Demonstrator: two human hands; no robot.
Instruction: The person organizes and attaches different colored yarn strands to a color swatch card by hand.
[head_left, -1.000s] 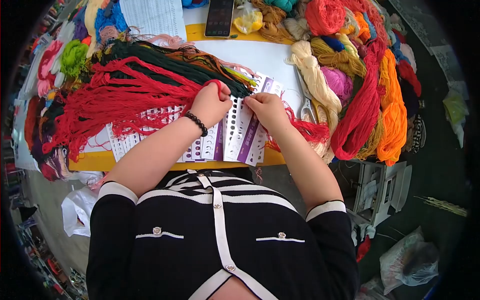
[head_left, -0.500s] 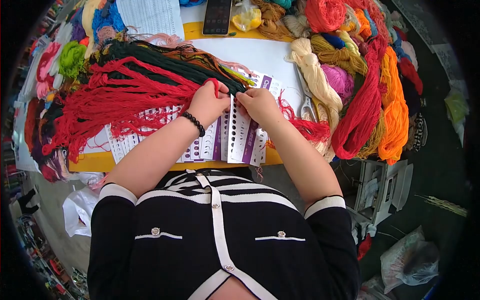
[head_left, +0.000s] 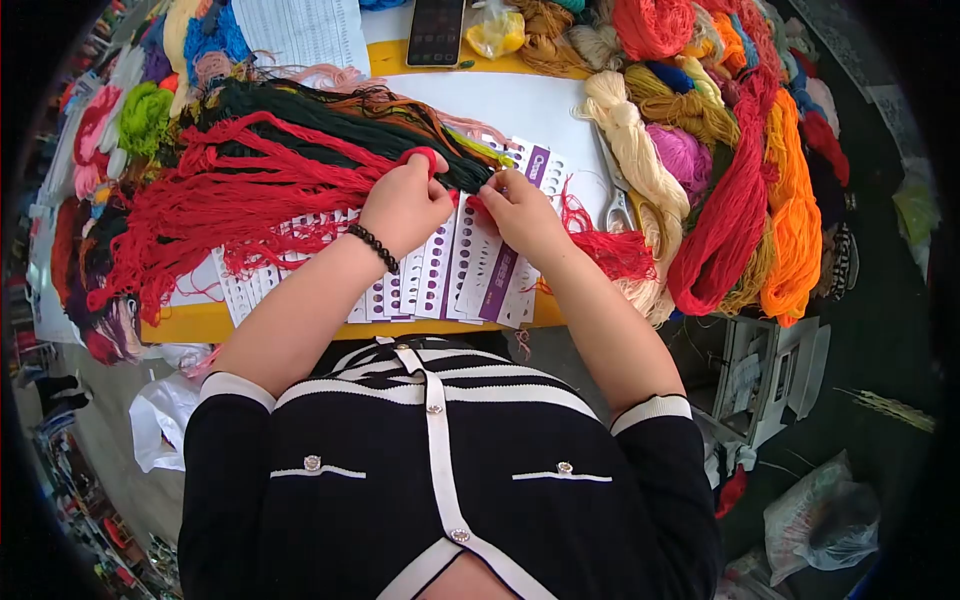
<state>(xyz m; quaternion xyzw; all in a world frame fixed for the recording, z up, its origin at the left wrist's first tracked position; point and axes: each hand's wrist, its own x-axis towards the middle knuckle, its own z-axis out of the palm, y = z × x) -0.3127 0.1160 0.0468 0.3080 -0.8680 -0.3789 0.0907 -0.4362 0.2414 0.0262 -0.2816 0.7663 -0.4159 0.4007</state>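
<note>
My left hand [head_left: 408, 205] is closed on red embroidery thread, part of which loops up over its fingers. The rest of the red thread [head_left: 250, 190] fans out to the left over dark green thread [head_left: 330, 130]. Close by on the right, my right hand [head_left: 525, 212] pinches red thread at the top of a white, purple-banded card with a row of holes [head_left: 464, 250]. Several similar cards [head_left: 390, 295] lie overlapped under my hands. Loose red thread ends [head_left: 615, 255] lie just right of my right hand. The fingertips partly hide the thread where it meets the card.
Scissors [head_left: 618, 205] lie at the right beside a cream skein [head_left: 640, 150]. Red [head_left: 725, 235] and orange skeins [head_left: 790, 220] hang over the table's right edge. At the back are a phone [head_left: 435, 32] and a printed sheet [head_left: 300, 38].
My left hand has shifted slightly left and down, away from my right hand. Red thread now shows between the fingertips at the card's top, and the cards have shifted slightly.
</note>
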